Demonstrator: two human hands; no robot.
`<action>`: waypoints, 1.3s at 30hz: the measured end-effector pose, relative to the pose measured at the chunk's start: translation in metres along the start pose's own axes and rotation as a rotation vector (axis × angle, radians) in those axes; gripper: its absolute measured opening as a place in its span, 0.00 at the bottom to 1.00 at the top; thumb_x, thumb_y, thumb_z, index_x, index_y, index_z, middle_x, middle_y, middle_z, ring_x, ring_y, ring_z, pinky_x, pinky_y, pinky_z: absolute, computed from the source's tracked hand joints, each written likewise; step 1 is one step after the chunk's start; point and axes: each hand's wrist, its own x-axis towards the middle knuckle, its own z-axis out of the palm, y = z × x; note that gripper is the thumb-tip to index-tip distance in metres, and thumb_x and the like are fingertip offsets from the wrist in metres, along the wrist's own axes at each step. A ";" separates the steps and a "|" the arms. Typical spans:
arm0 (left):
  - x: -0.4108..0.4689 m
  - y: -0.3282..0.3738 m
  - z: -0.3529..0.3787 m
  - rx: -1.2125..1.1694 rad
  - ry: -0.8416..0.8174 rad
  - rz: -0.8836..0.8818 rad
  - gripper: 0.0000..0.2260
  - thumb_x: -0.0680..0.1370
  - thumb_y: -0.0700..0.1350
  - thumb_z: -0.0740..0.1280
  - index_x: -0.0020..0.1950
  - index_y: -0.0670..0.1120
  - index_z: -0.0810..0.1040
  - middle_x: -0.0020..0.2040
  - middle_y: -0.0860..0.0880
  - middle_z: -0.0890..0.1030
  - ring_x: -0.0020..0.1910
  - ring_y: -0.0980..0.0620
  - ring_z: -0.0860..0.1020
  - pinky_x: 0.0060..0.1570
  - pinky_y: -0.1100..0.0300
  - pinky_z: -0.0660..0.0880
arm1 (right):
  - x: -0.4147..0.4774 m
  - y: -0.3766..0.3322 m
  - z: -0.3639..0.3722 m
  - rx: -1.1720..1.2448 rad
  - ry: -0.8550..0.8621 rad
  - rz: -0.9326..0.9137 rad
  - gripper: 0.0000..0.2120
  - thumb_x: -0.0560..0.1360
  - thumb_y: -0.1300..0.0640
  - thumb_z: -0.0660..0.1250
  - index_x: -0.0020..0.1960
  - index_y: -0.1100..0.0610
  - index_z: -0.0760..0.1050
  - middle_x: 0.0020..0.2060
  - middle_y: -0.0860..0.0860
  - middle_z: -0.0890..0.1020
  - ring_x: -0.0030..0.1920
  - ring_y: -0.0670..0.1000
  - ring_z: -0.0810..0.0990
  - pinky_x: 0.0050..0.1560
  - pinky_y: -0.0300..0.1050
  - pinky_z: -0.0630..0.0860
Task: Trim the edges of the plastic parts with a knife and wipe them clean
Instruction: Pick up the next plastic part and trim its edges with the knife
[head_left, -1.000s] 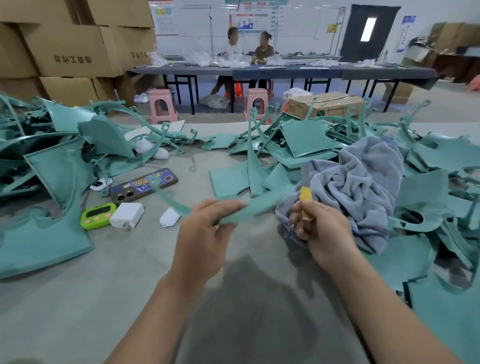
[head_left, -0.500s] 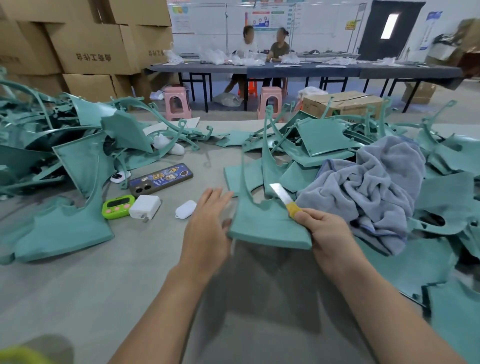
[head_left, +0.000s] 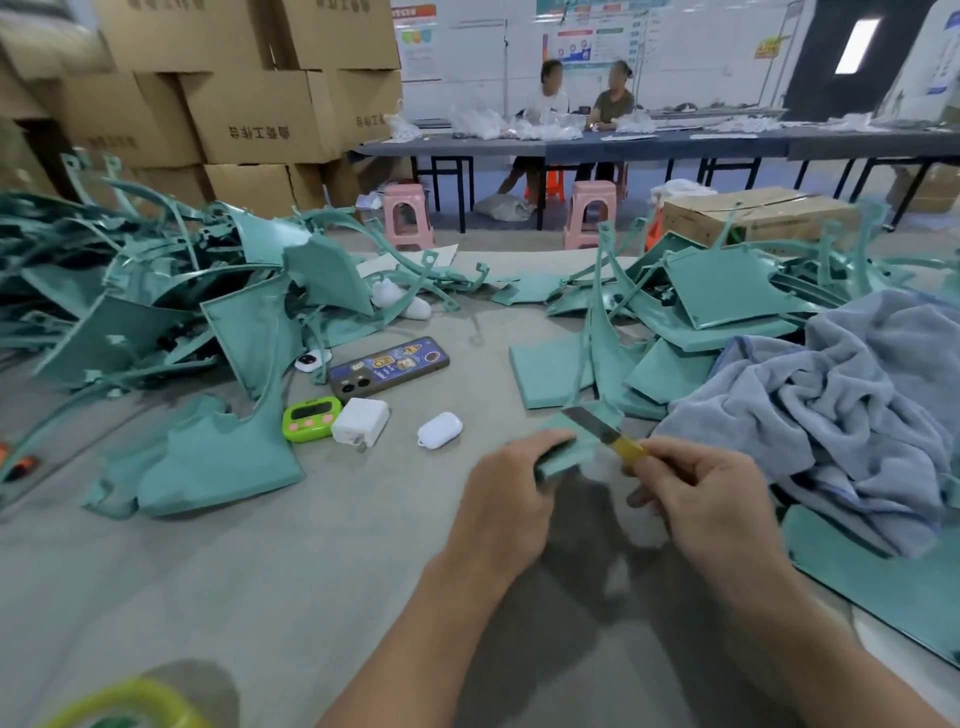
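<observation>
Centrally, left hand (head_left: 511, 488) gripping teal plastic part (head_left: 569, 449), right hand (head_left: 711, 493) pinching yellow knife (head_left: 605, 434)

Dark Chinese characters are printed on the cardboard boxes (head_left: 260, 111) stacked far left, but they look mirrored and cannot be read with certainty. The wall posters (head_left: 576, 44) far behind carry print too small to read.

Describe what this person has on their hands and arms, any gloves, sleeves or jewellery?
The left hand and right hand wear no gloves; no rings, watch or bracelet show. Both forearms are bare, no sleeves in view.
</observation>
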 end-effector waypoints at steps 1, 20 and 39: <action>0.002 -0.003 -0.003 -0.078 0.071 -0.028 0.15 0.78 0.42 0.68 0.63 0.55 0.82 0.59 0.62 0.83 0.59 0.62 0.79 0.61 0.66 0.73 | -0.002 -0.002 -0.004 -0.141 0.078 -0.043 0.11 0.78 0.54 0.72 0.49 0.36 0.83 0.32 0.44 0.85 0.31 0.48 0.82 0.35 0.51 0.81; 0.018 -0.027 0.001 -0.344 0.099 -0.159 0.15 0.79 0.49 0.70 0.35 0.65 0.78 0.26 0.62 0.72 0.28 0.63 0.68 0.32 0.72 0.65 | -0.021 -0.029 0.040 -0.289 0.073 -0.308 0.07 0.80 0.52 0.68 0.43 0.45 0.76 0.31 0.40 0.79 0.33 0.46 0.76 0.33 0.40 0.67; 0.028 -0.040 -0.002 -0.250 0.083 -0.224 0.18 0.77 0.58 0.69 0.40 0.43 0.82 0.28 0.53 0.72 0.29 0.57 0.65 0.32 0.57 0.68 | -0.019 -0.028 0.036 -0.430 0.127 -0.309 0.09 0.82 0.51 0.63 0.44 0.51 0.74 0.24 0.44 0.69 0.29 0.51 0.68 0.33 0.47 0.61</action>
